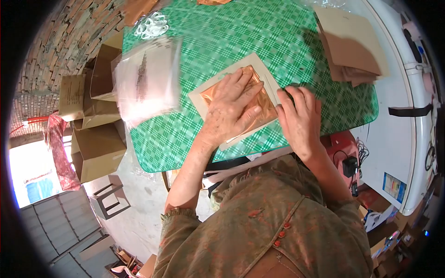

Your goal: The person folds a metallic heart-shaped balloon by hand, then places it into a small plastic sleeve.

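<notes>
A beige cardboard sheet point(198, 98) lies at an angle near the front of the table, with a shiny orange-brown flat packet point(265, 107) on top of it. My left hand point(234, 104) rests flat over the packet, fingers stretched out and thumb apart, hiding much of it. At the sheet's right edge, my right hand point(300, 116) has its fingers bent and its thumb against the cardboard; the fingertips are partly in shadow.
Clear plastic bags point(148, 83) are stacked on the left of the green checked table point(208, 51). White loops point(152, 26) lie behind them. A cardboard stack point(347, 41) sits back right. Open boxes point(99, 146) stand left of the table, a white appliance point(394, 134) right.
</notes>
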Motion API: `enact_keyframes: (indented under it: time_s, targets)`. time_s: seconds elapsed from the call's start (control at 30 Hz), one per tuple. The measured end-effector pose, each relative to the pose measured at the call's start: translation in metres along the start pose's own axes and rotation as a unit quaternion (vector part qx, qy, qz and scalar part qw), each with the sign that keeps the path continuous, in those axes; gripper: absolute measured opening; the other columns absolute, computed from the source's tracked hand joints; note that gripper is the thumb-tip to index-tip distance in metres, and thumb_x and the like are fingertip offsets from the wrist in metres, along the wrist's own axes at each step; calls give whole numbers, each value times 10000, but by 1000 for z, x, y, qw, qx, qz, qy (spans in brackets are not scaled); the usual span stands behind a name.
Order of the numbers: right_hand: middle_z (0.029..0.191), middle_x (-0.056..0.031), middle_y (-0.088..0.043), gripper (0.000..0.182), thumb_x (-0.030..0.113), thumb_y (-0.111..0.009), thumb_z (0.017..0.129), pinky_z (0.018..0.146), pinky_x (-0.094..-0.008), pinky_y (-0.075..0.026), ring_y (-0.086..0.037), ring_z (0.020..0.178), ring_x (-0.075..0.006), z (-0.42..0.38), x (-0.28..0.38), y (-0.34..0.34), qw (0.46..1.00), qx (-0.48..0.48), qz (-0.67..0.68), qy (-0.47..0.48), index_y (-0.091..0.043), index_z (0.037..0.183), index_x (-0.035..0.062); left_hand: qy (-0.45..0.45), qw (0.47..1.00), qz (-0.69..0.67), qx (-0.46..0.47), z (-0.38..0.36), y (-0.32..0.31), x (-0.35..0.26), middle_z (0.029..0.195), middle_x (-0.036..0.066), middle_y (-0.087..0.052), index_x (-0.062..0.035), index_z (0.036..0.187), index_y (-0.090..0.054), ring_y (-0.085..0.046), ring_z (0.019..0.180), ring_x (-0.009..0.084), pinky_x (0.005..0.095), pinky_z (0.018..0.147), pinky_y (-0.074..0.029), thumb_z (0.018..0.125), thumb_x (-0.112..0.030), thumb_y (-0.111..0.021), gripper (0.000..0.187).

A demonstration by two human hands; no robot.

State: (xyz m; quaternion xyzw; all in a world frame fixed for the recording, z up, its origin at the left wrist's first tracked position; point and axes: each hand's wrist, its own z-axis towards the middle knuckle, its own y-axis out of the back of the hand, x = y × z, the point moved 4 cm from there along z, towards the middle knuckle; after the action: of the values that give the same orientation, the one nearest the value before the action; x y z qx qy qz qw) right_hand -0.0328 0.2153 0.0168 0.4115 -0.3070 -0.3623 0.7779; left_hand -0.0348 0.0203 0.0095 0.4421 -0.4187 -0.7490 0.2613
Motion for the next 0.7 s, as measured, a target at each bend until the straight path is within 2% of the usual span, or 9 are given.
enact_keyframes:
  time_s: [0.23,0.43,0.7]
  targets:
    - [1360,-86,-592,465,94,-690,873,1016,-498,-407,-516,1282,-324,10,0,-5,999,22,17,30,-617,1332,86,1,1000,-12,-4,-1,0,0,1625,181,-399,-121,1495,-563,-315,1532,394,574,1251,-227,1029,-397,-561,542]
    - [1444,-93,-535,522,82,-672,885,1088,-500,-356,-456,1347,-338,21,-8,-7,992,92,60,65,-567,1396,71,-1,1000,-11,-5,-1,0,2,1613,184,-415,-131,1488,-573,-326,1526,393,567,1250,-236,1024,-393,-574,533]
    - [1480,-95,-500,520,79,-656,902,1133,-493,-306,-412,1390,-329,29,-12,-12,985,123,94,73,-563,1413,74,2,1000,-8,-8,-1,2,0,1600,183,-436,-129,1488,-572,-336,1523,379,556,1253,-238,1024,-391,-586,533]
